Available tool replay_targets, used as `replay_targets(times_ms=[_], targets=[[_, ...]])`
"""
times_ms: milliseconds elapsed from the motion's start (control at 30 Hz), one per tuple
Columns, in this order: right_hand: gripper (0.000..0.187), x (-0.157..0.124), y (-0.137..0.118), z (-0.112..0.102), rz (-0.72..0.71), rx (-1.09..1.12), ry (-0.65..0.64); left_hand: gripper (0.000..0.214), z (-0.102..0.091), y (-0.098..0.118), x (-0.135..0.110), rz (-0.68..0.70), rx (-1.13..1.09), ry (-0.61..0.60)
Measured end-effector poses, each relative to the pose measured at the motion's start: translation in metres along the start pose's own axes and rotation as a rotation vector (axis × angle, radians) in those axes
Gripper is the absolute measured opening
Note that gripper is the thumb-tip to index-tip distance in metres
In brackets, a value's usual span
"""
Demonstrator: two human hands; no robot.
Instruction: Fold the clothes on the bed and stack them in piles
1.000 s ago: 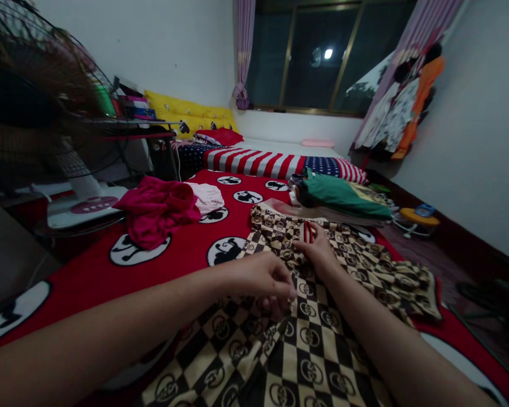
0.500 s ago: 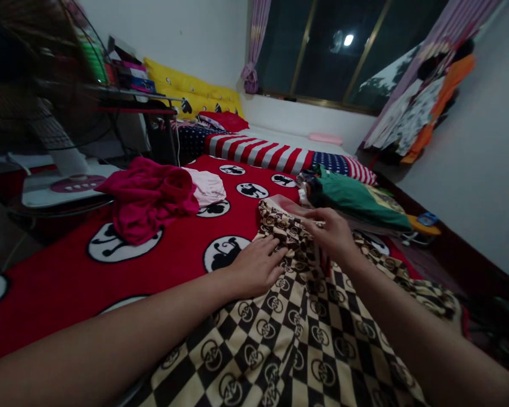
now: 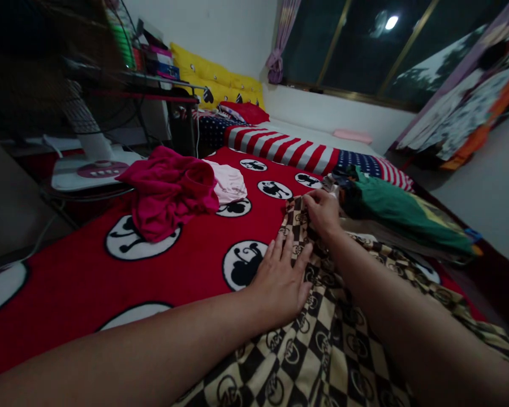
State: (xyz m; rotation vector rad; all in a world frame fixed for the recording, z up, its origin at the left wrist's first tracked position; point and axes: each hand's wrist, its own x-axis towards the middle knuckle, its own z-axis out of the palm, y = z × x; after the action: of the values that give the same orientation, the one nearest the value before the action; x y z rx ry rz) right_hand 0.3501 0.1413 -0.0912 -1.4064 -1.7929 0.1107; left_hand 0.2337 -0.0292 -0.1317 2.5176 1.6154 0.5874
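Note:
A black-and-beige checkered garment [image 3: 299,356] with a ring-like print is spread in front of me; its kind is unclear. My left hand [image 3: 280,282] lies flat on its left side, fingers stretched out and slightly apart. Farther up, my right hand [image 3: 326,215] pinches the garment's far end between thumb and fingers. Part of that end is hidden behind the hand. Beneath the garment is a red blanket [image 3: 195,277] with white ovals and black figures.
A crumpled magenta garment [image 3: 165,192] and a pale pink cloth [image 3: 227,181] lie to the left. Folded clothes with a green piece [image 3: 398,203] are at the right. A fan base [image 3: 93,169] stands at far left; a striped bed [image 3: 275,144] is behind.
My view has swung left, so things sit farther right. My left hand's fingers have straightened and point forward. The garment's far edge looks flatter, and the right hand now pinches it.

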Motion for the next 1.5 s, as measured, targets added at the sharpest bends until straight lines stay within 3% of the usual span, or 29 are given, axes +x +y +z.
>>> replay_targets(times_ms=[200,333,400,467,600,700,800,900,1000,1133,1233,1333,1500], targets=[[0.017,-0.010,0.014,0.016,-0.055,-0.277,-0.110,0.074,-0.004,0.000,0.003,-0.066,0.014,-0.055],[0.017,-0.005,0.008,0.008,-0.039,-0.337,-0.287,0.071,-0.005,-0.001,0.004,-0.070,0.021,-0.067],[0.032,-0.009,0.007,-0.006,-0.078,-0.229,-0.325,0.070,-0.006,-0.002,0.005,-0.068,0.017,-0.073],[0.044,-0.023,0.007,-0.027,-0.153,-0.094,-0.261,0.070,-0.006,-0.004,0.005,-0.057,0.002,-0.077],[0.029,-0.075,0.009,-0.082,-0.261,0.019,-0.139,0.071,-0.007,-0.009,0.007,-0.012,-0.069,-0.050],[0.020,-0.116,0.012,-0.116,-0.318,-0.008,-0.191,0.067,-0.008,-0.014,0.009,0.004,-0.160,0.008],[0.016,-0.146,0.016,-0.134,-0.336,0.006,-0.221,0.053,-0.016,-0.021,0.010,0.031,-0.279,0.116],[0.015,-0.165,0.015,-0.141,-0.346,0.044,-0.230,0.032,-0.039,-0.028,0.003,0.030,-0.360,0.199],[0.016,-0.179,0.001,-0.144,-0.434,0.105,-0.318,0.019,-0.076,-0.032,-0.022,-0.024,-0.448,0.034],[0.010,-0.194,-0.029,-0.143,-0.599,0.111,-0.502,0.029,-0.127,-0.031,-0.078,-0.025,-0.512,-0.420],[0.012,-0.203,-0.044,-0.137,-0.694,0.073,-0.601,0.031,-0.149,-0.030,-0.118,-0.027,-0.467,-0.768],[0.009,-0.210,-0.049,-0.128,-0.703,0.075,-0.618,0.039,-0.147,-0.030,-0.146,0.025,-0.328,-0.802],[0.015,-0.213,-0.050,-0.128,-0.640,0.116,-0.610,0.004,-0.141,-0.023,-0.155,0.073,-0.353,-0.837]])
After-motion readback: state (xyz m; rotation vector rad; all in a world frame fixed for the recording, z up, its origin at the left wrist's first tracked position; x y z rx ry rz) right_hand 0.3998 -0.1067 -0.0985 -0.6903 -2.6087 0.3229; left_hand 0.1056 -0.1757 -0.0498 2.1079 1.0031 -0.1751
